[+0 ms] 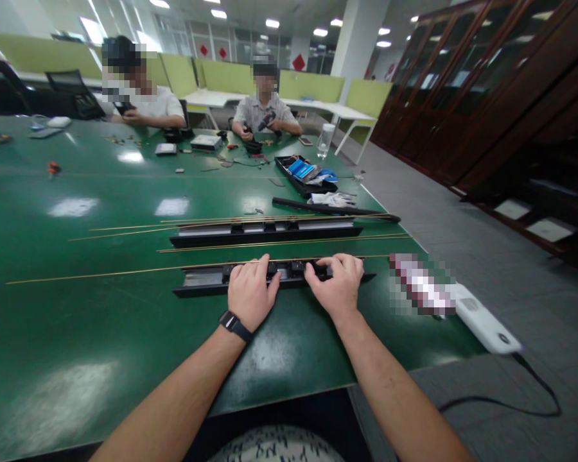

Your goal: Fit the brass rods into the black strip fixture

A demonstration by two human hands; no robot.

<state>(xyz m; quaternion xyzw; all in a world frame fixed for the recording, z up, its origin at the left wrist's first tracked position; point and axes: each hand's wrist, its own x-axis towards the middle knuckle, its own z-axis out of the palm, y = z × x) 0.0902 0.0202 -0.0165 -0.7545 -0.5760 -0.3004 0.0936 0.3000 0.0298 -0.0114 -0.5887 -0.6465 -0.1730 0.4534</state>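
Note:
A long black-edged metal rail lies on the green table, with several black blocks in its channel and a thin brass-coloured rod along its far side. My left hand rests over the rail's left-middle part, its fingers on the blocks and rod. Fingers curled, my right hand grips a black block toward the rail's right part. Between the hands another black block shows. Behind lies a second similar rail, with more brass rods between the two rails.
A black bar, white gloves and a black tray with blue packets lie beyond the rails. At right are a blurred item and a white corded device. Two people sit across the table.

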